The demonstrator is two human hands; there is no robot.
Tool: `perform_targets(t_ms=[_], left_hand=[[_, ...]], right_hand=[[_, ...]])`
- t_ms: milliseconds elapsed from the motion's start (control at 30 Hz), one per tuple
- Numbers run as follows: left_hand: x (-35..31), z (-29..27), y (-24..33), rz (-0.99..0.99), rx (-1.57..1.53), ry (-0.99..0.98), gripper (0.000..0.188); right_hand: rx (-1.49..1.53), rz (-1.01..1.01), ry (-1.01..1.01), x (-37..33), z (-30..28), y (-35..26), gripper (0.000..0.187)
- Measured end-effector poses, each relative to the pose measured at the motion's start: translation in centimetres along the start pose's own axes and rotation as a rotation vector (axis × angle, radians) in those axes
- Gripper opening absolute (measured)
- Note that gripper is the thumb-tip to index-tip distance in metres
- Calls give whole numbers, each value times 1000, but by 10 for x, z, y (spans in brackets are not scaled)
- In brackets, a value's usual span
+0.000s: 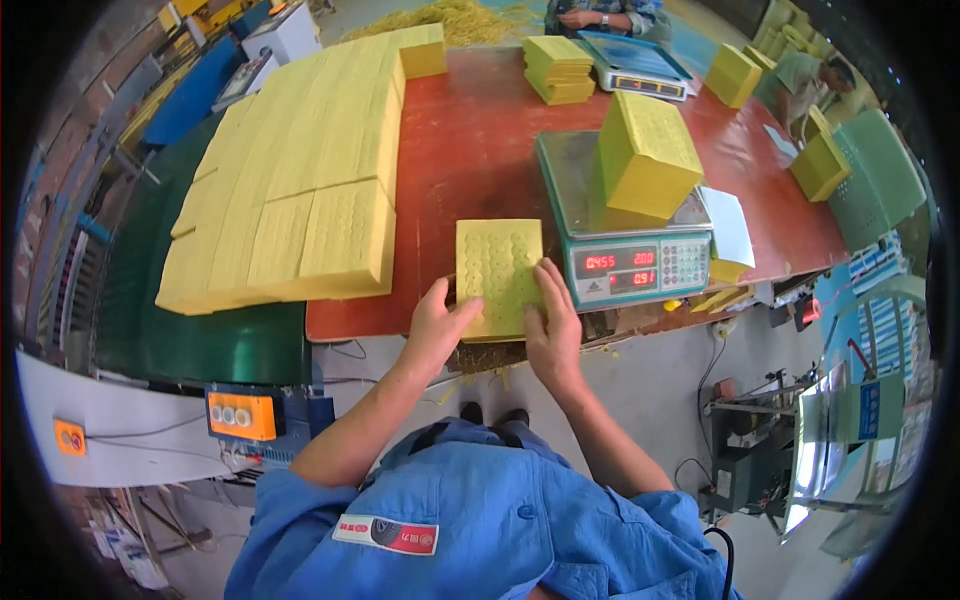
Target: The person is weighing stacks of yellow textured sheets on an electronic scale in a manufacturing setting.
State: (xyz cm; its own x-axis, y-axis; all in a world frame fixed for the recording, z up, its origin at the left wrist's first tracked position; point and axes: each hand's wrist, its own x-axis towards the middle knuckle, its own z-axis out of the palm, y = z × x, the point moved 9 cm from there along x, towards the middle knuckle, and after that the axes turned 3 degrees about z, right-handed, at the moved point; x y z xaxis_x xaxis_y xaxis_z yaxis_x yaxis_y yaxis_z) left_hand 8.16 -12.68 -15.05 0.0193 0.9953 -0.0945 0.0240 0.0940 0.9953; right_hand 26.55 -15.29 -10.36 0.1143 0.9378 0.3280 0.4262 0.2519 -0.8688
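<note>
Head view, nearest first: the wearer's blue shirt filled the lower edge, with a pair of dark shoes on the floor just beyond it. Both forearms reached forward to a yellow block at the near edge of a red table. The left hand was half open, its thumb on the block's near left corner and its fingers along the left side. The right hand was also partly curled, its fingers lying along the right side, so the two held the block between them. Whether its underside rested on the tabletop could not be told. Round marks patterned its upper face.

Left of the hands, an orange control box sat below a dark green surface. Just right of the block stood a digital scale with red lit digits, bearing a taller yellow stack; white paper lay beside it. A broad pile of yellow blocks covered the table's left side.

Farther off, a smaller yellow pile stood beside a second scale. Behind that scale sat a co-worker, and another person leaned in at the right. Loose yellow strips lay heaped at the far end.
</note>
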Motion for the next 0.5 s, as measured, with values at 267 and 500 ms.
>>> perform_targets(t_ms=[267,500], left_hand=[[17,-9,4,-44,-72,-75,48],[18,8,-6,-123,-233,-177,55]], right_hand=[[314,343,71,-23,-8,68,32],[808,790,58,-55,34,130,37]])
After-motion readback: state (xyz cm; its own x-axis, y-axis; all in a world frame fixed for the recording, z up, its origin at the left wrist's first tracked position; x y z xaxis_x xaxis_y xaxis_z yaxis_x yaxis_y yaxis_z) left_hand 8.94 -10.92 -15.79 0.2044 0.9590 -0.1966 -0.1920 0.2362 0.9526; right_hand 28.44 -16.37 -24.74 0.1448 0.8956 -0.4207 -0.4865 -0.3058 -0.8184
